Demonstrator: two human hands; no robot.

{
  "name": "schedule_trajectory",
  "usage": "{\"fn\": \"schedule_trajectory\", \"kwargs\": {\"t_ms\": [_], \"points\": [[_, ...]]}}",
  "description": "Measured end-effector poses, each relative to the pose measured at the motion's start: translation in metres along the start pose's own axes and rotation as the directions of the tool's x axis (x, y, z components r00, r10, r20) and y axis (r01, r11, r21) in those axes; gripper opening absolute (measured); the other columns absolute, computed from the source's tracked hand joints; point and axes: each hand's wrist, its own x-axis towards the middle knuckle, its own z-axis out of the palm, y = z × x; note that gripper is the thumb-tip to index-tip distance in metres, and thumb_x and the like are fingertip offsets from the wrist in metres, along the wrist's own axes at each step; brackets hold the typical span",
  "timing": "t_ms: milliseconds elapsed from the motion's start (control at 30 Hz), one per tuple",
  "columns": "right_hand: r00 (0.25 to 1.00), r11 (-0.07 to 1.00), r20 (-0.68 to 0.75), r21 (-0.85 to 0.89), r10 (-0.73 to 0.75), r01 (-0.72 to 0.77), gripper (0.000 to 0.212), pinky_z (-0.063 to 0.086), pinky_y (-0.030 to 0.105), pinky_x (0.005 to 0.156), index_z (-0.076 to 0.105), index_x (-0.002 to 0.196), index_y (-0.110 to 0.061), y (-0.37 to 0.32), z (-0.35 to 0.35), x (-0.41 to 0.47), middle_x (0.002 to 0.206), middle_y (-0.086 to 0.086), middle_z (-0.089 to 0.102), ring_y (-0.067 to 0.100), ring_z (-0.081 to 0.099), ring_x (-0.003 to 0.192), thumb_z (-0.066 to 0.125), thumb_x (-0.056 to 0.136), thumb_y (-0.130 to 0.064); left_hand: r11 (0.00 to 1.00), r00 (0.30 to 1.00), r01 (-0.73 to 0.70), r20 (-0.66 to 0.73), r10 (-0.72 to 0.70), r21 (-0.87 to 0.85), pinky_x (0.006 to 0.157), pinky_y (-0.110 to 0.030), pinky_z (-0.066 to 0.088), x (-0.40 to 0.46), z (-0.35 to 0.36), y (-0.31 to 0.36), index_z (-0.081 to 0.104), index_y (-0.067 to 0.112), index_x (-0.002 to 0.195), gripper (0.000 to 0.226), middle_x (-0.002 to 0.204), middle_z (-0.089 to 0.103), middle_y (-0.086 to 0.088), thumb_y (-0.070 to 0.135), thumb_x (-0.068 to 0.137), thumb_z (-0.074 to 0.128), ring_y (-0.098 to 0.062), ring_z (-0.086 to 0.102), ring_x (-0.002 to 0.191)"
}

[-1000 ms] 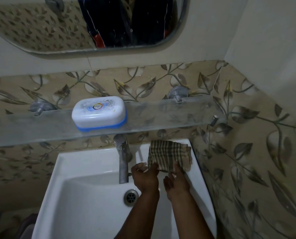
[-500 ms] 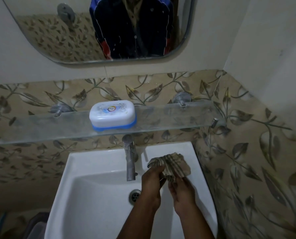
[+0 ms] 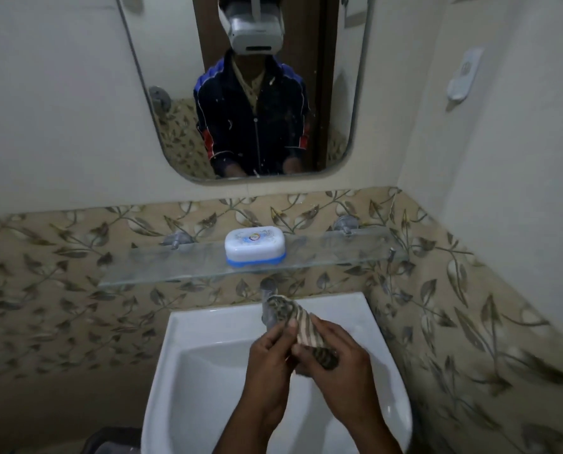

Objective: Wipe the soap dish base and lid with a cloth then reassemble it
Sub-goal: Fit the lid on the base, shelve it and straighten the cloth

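Soap dish (image 3: 255, 245): a rounded box with a white lid on a blue base, the lid on, a small coloured round mark and faint print on top. It stands on the glass shelf (image 3: 175, 267), far from the hands, a little left of the middle of the shelf.
Cloth (image 3: 298, 326): checked, brown and cream, bunched into a roll. It is held over the white sink (image 3: 188, 371), and its far end covers part of the tap (image 3: 268, 286).
Left hand (image 3: 270, 365): fingers curled round the near part of the cloth, the thumb pressing on its top.
Right hand (image 3: 335, 368): fingers curled and close together, gripping the cloth from the right side.
Mirror (image 3: 162, 93): on the far wall above the shelf, showing a person in a dark jacket.
Wall: leaf-pattern tiles behind and right of the sink.
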Motion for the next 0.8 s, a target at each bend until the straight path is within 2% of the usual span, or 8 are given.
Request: {"fn": "schedule_trajectory", "kwargs": {"t_ms": [67, 133, 233, 300, 400, 500, 633, 800], "points": [[0.997, 0.998, -0.037, 0.01, -0.064, 0.064, 0.039, 0.052, 0.017, 0.086, 0.067, 0.124, -0.021, -0.019, 0.005, -0.002, 0.115, -0.023, 0.066, -0.009, 0.061, 0.106, 0.069, 0.088, -0.035, 0.998, 0.998, -0.061, 0.012, 0.061, 0.028, 0.094, -0.041, 0.055, -0.014, -0.008, 0.018, 0.073, -0.001, 0.112, 0.027, 0.109, 0.075, -0.022, 0.016, 0.097, 0.057, -0.031, 0.072, 0.102], [0.998, 0.994, -0.031, 0.084, -0.062, 0.064, 0.023, 0.053, 0.017, 0.078, 0.073, 0.112, -0.025, -0.038, 0.008, -0.003, 0.103, -0.024, 0.07, -0.008, 0.065, 0.096, 0.061, 0.095, -0.033, 0.99, 0.994, -0.113, 0.018, 0.112, 0.079, 0.097, -0.04, 0.053, -0.026, -0.018, 0.035, 0.074, 0.002, 0.111, 0.027, 0.109, 0.075, -0.019, 0.018, 0.098, 0.056, -0.03, 0.071, 0.105], [0.998, 0.96, -0.02, 0.275, 0.052, -0.044, 0.044, 0.047, 0.024, 0.064, 0.071, 0.081, -0.016, -0.067, 0.009, -0.003, 0.072, 0.002, 0.069, 0.011, 0.061, 0.066, 0.049, 0.096, -0.052, 0.98, 0.988, -0.15, 0.002, 0.151, 0.133, 0.097, -0.039, 0.051, -0.036, -0.035, 0.056, 0.075, 0.006, 0.111, 0.027, 0.11, 0.076, -0.014, 0.021, 0.098, 0.056, -0.03, 0.069, 0.11], [0.988, 0.923, -0.029, 0.363, 0.15, -0.129, 0.041, 0.05, 0.028, 0.078, 0.072, 0.093, -0.017, -0.078, 0.008, 0.001, 0.086, 0.001, 0.073, 0.012, 0.067, 0.085, 0.046, 0.095, -0.049, 0.979, 0.987, -0.14, -0.056, 0.15, 0.148, 0.096, -0.041, 0.05, -0.042, -0.046, 0.07, 0.076, 0.009, 0.108, 0.029, 0.109, 0.077, -0.012, 0.023, 0.1, 0.052, -0.03, 0.068, 0.111], [0.959, 0.87, -0.04, 0.433, 0.282, -0.237, 0.048, 0.042, 0.029, 0.103, 0.059, 0.13, -0.022, -0.092, 0.007, 0.01, 0.124, -0.011, 0.062, 0.01, 0.054, 0.122, 0.042, 0.095, -0.05, 0.989, 0.985, -0.108, -0.122, 0.121, 0.103, 0.086, -0.04, 0.053, -0.054, -0.062, 0.092, 0.075, 0.005, 0.103, 0.04, 0.1, 0.078, -0.013, 0.026, 0.101, 0.041, -0.024, 0.074, 0.093], [0.961, 0.796, 0.093, 0.542, 0.261, -0.269, 0.049, 0.05, 0.028, 0.09, 0.058, 0.125, -0.03, -0.1, 0.002, 0.013, 0.116, -0.012, 0.069, 0.008, 0.064, 0.109, 0.056, 0.083, -0.054, 0.992, 0.986, -0.104, -0.122, 0.112, 0.069, 0.075, -0.037, 0.052, -0.06, -0.076, 0.108, 0.074, 0.003, 0.098, 0.044, 0.093, 0.078, -0.017, 0.03, 0.102, 0.04, -0.023, 0.076, 0.08], [0.978, 0.892, 0.113, 0.403, 0.175, -0.206, 0.056, 0.051, 0.027, 0.087, 0.058, 0.114, -0.034, -0.098, 0.003, 0.015, 0.109, -0.014, 0.071, 0.003, 0.066, 0.102, 0.08, 0.064, -0.048, 0.966, 0.982, -0.162, -0.061, 0.178, 0.201, 0.095, -0.042, 0.053, -0.066, -0.085, 0.118, 0.072, 0.01, 0.114, 0.038, 0.111, 0.076, -0.011, 0.037, 0.101, 0.049, -0.024, 0.073, 0.104], [0.979, 0.948, -0.057, 0.267, 0.194, -0.172, 0.043, 0.045, 0.017, 0.08, 0.051, 0.124, -0.026, -0.091, 0.008, 0.014, 0.114, -0.012, 0.064, 0.01, 0.061, 0.109, 0.072, 0.086, -0.03, 0.855, 0.966, -0.256, 0.083, 0.246, 0.451, 0.101, -0.042, 0.053, -0.076, -0.081, 0.125, 0.069, 0.025, 0.11, 0.024, 0.107, 0.077, 0.007, 0.042, 0.094, 0.062, -0.011, 0.071, 0.105]]}}
